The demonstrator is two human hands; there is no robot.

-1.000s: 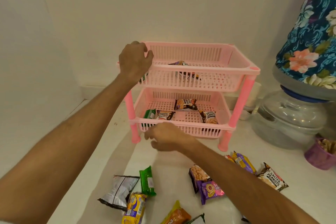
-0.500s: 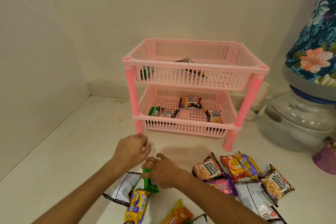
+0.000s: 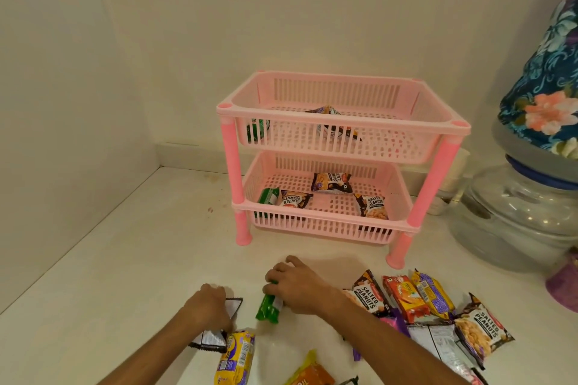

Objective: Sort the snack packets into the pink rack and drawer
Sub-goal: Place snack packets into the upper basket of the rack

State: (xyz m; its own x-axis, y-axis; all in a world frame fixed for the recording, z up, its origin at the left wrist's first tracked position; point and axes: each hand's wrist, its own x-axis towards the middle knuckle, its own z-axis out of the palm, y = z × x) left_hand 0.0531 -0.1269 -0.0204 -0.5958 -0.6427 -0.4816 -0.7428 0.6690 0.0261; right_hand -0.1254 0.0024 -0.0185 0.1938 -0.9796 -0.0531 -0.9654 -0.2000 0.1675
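Note:
A pink two-tier rack [image 3: 344,122] stands against the back wall. Its top basket holds a green packet [image 3: 258,130] and a dark packet [image 3: 331,122]. Its lower basket holds a green packet [image 3: 267,197] and three salted-peanut packets [image 3: 331,182]. In front of the rack, my right hand [image 3: 297,286] is closed on a green packet [image 3: 268,309] lying on the counter. My left hand [image 3: 208,306] rests on a silver-and-black packet [image 3: 212,334]; I cannot tell if it grips it. A yellow packet [image 3: 236,356] lies just below.
More loose packets lie at the lower right: salted peanuts [image 3: 366,292], a red packet [image 3: 405,295], a yellow-purple one [image 3: 433,292], another peanuts packet [image 3: 481,325], an orange one [image 3: 312,377]. A glass water dispenser [image 3: 516,212] with floral cover stands right. A purple cup [image 3: 563,281] sits beside it.
Both hands came down from the rack to the packets on the counter. My right hand took hold of the green packet; my left hand settled on the silver packet.

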